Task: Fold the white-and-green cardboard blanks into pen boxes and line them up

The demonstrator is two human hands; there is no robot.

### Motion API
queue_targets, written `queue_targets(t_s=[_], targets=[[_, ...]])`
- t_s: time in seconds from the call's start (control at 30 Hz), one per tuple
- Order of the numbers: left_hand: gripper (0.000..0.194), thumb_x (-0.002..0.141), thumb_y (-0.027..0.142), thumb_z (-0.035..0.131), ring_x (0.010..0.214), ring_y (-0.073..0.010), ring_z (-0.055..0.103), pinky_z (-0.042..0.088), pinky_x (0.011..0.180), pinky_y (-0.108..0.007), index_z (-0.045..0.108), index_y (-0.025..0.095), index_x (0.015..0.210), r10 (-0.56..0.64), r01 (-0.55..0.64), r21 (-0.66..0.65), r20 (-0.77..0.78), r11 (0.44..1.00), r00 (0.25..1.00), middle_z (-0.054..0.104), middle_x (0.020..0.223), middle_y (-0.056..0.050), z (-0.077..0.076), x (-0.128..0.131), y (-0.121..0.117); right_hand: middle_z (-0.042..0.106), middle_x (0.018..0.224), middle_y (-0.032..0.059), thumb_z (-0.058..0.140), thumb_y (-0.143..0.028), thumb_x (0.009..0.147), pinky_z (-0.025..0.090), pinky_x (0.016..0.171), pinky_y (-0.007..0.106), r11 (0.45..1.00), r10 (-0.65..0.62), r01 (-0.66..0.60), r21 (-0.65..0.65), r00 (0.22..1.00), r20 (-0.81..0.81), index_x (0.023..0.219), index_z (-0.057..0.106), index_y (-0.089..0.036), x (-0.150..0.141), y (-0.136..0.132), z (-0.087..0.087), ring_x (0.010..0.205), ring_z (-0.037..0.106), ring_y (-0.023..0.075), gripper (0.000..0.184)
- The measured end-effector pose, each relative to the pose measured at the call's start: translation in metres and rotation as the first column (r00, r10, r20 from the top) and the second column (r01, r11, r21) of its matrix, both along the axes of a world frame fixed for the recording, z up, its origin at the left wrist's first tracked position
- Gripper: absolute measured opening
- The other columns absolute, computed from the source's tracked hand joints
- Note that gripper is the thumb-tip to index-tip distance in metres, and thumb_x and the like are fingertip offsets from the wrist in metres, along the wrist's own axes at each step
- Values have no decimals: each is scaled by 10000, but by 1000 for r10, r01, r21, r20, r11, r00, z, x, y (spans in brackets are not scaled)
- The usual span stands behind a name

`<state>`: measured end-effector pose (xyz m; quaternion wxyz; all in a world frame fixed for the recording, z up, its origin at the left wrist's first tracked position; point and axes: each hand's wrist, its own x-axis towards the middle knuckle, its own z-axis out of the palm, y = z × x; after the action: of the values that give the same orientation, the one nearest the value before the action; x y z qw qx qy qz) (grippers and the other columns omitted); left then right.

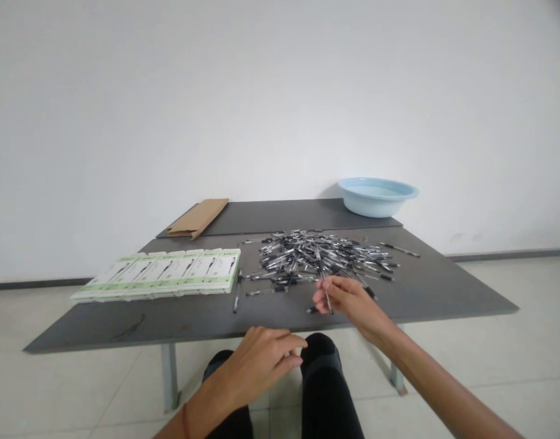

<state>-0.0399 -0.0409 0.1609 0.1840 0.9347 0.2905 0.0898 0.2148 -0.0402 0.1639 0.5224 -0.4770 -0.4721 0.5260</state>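
A big heap of clear pens with black grips (302, 253) lies on the dark table. At its near side my right hand (339, 296) pinches one pen (328, 299) between thumb and fingers, the pen slanting down toward the table's front. My left hand (270, 356) hovers above my lap, just short of the table edge; its fingers are loosely bent and apart, with nothing seen in them. A single pen (236, 294) lies lengthwise beside the flat green-and-white printed boxes (170, 271), which are laid in a row at left with pen pictures on them.
A brown paper bag (200, 217) lies flat at the back left of the table (444, 286). The light blue basin (375, 198) stands at the back right, near the white wall. One loose pen (401, 250) lies right of the heap.
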Motion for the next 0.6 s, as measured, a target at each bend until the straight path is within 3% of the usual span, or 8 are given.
queue_targets(t_s=[0.07,0.17,0.3,0.43,0.6], targets=[[206,1027,310,625,945,-204,718,445,809,-289,696,356,1215,34,-33,25,-26,999,999,756,1031,38,-1,-16,-3,757,836,90,773,-677,770,530,667,328,999,36,-35,-8,996,84,894,723,-166,-11,6,2,699,671,189,528],[207,1031,298,615,988,-214,702,440,835,-294,692,345,1218,78,-75,64,-42,995,996,744,1038,22,-4,-40,-6,717,714,45,789,-602,767,467,583,283,997,62,-69,20,968,245,824,779,-158,-28,23,0,623,605,158,448],[174,1050,271,568,933,-204,704,432,775,-284,693,310,1166,102,-97,84,-60,992,993,742,1012,7,-10,-71,-10,661,596,9,731,-459,808,385,535,266,990,66,-118,81,878,474,746,804,-158,-50,48,-5,547,534,134,316],[201,1057,298,552,910,-213,715,441,742,-290,680,319,1211,161,-157,124,-23,980,987,745,1008,4,-19,-102,-7,652,547,8,686,-336,821,345,509,267,970,67,-210,121,714,697,647,773,-172,-71,61,-5,504,531,141,255],[245,1075,331,496,892,-222,727,453,721,-287,694,289,1212,304,-309,213,55,927,951,758,1000,-29,-26,-132,14,623,480,14,703,-216,790,368,553,277,927,71,-361,102,436,897,487,660,-197,-102,58,-6,495,554,153,307]])
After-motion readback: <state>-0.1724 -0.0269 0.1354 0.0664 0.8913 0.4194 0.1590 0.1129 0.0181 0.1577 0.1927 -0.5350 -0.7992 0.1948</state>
